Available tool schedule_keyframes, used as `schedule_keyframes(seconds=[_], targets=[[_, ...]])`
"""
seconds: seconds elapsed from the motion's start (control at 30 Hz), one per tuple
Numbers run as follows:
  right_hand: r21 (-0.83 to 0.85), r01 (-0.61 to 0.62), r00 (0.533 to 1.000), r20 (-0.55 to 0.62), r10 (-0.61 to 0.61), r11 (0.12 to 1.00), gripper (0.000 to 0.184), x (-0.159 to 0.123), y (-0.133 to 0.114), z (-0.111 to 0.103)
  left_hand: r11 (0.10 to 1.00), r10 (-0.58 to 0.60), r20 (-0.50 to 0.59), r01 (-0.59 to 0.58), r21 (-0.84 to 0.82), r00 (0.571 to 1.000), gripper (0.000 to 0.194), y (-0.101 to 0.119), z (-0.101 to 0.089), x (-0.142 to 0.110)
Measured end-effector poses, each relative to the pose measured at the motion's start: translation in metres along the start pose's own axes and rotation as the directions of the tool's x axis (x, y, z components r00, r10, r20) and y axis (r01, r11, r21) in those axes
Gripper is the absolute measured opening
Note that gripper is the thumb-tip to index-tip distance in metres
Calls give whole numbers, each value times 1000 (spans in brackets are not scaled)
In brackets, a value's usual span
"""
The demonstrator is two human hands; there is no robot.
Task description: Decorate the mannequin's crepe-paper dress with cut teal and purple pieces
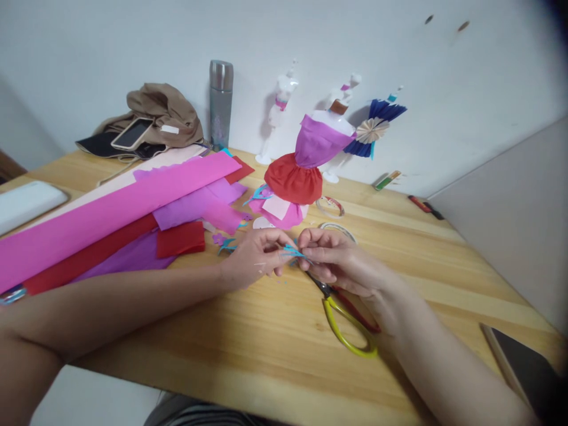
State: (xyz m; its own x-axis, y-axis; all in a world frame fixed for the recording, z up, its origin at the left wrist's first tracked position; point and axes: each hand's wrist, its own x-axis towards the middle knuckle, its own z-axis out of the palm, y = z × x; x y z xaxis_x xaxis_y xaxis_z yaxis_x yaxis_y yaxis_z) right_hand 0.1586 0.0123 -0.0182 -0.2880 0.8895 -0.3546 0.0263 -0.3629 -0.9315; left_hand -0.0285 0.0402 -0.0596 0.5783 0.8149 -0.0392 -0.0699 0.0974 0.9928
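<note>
Between my hands is a small blue paper cutout (293, 252) with thin, leaf-like strands. My left hand (257, 257) pinches it from the left. Thumb and fingers of my right hand (339, 257) close on its right end. Scissors (350, 328) with yellow and red handles lie on the table under my right hand, their blades partly hidden. Just left of my hands are a blue paper cutout (227, 245) and a purple paper flower (218, 238). Behind stands a small mannequin (323, 142) dressed in a purple top and a red and pink paper skirt.
Pink, red and purple paper sheets (110, 222) cover the left side. Tape rolls (331, 207) lie beside the mannequin. Smaller figures (275, 112), a flask (220, 106) and a brown cloth bag (164, 115) stand along the wall. A dark phone-like slab (523, 367) sits at right.
</note>
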Motion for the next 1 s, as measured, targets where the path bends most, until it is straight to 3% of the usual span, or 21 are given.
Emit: schedule_keyframes(seconds=[0.3, 0.43, 0.77, 0.9, 1.0], targets=[[-302, 148, 986, -33, -165, 942, 56, -2, -1, -6, 998, -40, -2, 39, -51, 999, 10, 1, -1, 0], [-402, 186, 978, -7, -206, 896, 45, -2, -3, -2, 995, -69, 27, 71, -67, 997, 9, -1, 0, 1], [-341, 135, 986, -50, -162, 930, 42, 0, 1, -4, 989, -97, 66, 104, -101, 993, 16, -1, -1, 1], [-303, 136, 988, -35, -153, 943, 42, -3, -1, -5, 984, -118, 55, 125, -130, 991, 4, 0, 0, 1], [-278, 144, 987, -27, -158, 950, 43, -5, -5, -3, 982, -144, -7, 142, -124, 989, 11, 0, 0, 4]])
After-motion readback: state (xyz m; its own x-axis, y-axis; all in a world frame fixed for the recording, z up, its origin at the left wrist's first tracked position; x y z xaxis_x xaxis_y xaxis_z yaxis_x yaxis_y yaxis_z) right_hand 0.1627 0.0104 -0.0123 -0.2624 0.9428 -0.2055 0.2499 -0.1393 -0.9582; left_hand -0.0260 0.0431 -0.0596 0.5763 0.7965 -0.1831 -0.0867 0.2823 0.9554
